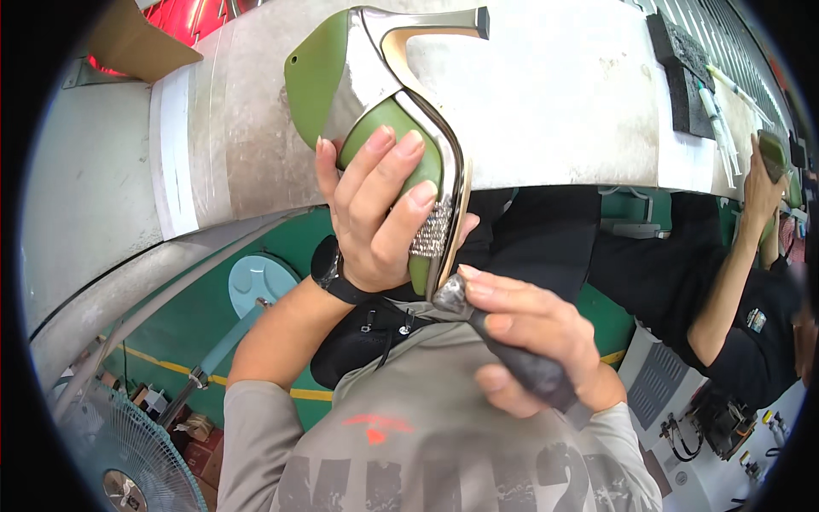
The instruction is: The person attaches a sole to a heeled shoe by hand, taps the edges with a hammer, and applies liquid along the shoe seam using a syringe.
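Note:
My left hand grips a green high-heeled shoe around its middle, holding it upright with the silver heel pointing right at the top. A rhinestone strap shows between my fingers. My right hand is closed on the dark grey handle of a small hammer. The hammer's metal head touches the toe end of the shoe's silver sole edge, just below my left hand. A black watch sits on my left wrist.
A grey worn workbench curves across the top. Black foam blocks and pens lie at its right end. Another person in black works at the right, one hand raised. A fan and a teal stool stand lower left.

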The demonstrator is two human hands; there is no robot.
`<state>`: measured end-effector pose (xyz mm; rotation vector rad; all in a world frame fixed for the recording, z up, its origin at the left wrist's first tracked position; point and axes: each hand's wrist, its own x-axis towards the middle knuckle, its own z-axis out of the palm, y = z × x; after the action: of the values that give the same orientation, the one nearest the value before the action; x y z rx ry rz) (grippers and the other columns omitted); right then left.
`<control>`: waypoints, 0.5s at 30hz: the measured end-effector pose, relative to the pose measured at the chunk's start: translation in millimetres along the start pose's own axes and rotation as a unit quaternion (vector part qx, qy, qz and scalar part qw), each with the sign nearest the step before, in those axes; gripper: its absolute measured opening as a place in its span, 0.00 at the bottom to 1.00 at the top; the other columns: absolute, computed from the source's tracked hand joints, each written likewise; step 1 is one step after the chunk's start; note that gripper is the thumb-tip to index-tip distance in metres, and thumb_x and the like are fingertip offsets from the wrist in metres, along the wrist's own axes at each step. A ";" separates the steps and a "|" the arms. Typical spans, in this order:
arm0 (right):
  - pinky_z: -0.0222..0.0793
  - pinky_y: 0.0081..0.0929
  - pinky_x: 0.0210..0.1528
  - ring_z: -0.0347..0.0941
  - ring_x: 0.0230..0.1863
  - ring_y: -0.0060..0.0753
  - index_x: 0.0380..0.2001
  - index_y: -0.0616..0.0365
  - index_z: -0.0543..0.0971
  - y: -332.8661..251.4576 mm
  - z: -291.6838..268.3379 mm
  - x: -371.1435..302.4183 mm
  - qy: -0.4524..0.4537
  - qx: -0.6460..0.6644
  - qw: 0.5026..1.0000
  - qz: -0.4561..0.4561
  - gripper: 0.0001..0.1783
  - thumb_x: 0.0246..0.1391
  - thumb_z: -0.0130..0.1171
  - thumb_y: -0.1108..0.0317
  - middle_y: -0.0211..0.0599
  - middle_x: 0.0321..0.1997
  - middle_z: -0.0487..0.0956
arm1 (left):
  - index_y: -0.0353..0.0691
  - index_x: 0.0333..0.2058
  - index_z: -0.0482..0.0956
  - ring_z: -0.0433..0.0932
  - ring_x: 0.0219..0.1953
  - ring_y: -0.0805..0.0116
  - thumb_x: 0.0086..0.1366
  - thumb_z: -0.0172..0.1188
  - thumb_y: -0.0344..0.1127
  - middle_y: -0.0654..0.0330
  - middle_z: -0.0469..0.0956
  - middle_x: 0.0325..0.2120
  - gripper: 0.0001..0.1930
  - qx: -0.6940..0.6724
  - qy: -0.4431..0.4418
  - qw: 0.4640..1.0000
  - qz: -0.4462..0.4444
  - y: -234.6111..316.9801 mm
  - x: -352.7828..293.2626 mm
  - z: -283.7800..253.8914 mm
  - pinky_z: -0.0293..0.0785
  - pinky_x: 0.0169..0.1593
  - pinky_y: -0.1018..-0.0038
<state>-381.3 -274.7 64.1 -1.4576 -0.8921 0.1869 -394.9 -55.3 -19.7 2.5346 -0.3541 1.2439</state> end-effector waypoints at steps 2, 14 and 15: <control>0.80 0.47 0.58 0.82 0.56 0.64 0.49 0.73 0.77 7.3 -10.6 9.0 0.003 0.041 0.999 0.020 0.22 0.53 0.71 0.74 0.69 0.53 0.81 | 0.41 0.65 0.58 0.69 0.66 0.40 0.62 0.73 0.55 0.41 0.69 0.62 0.43 0.000 0.002 1.000 0.001 0.0 0.4 -0.5 0.50 0.74 0.36; 0.78 0.46 0.61 0.81 0.58 0.58 0.50 0.71 0.76 37.4 -29.1 40.1 0.022 0.170 0.984 0.054 0.20 0.62 0.66 0.68 0.67 0.54 0.81 | 0.52 0.56 0.67 0.73 0.62 0.51 0.72 0.61 0.38 0.54 0.76 0.58 0.17 -0.058 -0.009 0.998 -0.037 -1.1 -3.0 -7.1 0.45 0.76 0.35; 0.78 0.46 0.61 0.81 0.58 0.58 0.50 0.71 0.76 39.3 -27.6 40.0 0.020 0.171 0.983 0.056 0.20 0.62 0.66 0.68 0.67 0.54 0.81 | 0.53 0.56 0.67 0.73 0.62 0.51 0.73 0.58 0.37 0.54 0.76 0.58 0.17 -0.060 -0.004 0.998 -0.033 -1.3 -2.7 -7.0 0.45 0.76 0.35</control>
<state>-321.5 -265.2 48.6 -1.1870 -0.7047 0.3750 -401.2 -51.3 -18.0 2.4309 -0.3329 1.1523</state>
